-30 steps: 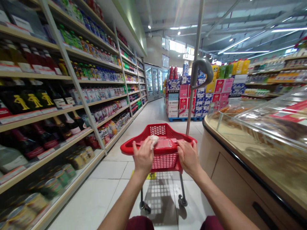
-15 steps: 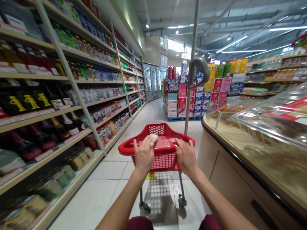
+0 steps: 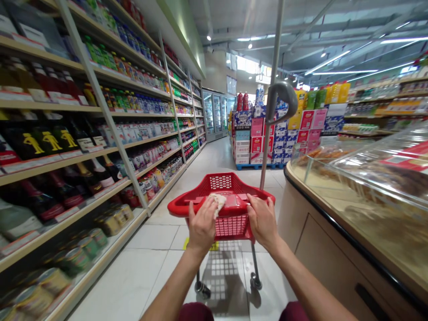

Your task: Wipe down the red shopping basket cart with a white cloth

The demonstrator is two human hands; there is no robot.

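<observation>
A red plastic shopping cart [image 3: 230, 228] stands right in front of me, with a grey pole and hook-shaped handle [image 3: 281, 103] rising from its right side. My left hand [image 3: 202, 225] presses a crumpled whitish cloth [image 3: 219, 204] onto the left part of the cart's red handlebar; it may be a tissue. The fingers bend over the bar and the cloth sticks out beside them. On the right part of the bar, my right hand [image 3: 262, 219] is closed around it, its fingertips partly hidden.
Shelves [image 3: 132, 158] of bottles and cans line the left. A glass-topped food counter [image 3: 301, 200] with a dark rim stands close on the right. Ahead, stacked drink boxes [image 3: 257, 140] sit on a blue pallet, with glass-door fridges [image 3: 214, 113] behind. White floor tiles [image 3: 160, 263] run below.
The cloth under my left hand has slid slightly down and toward me over the handlebar. My right hand keeps its place on the bar. The whole scene has shifted slightly right in view.
</observation>
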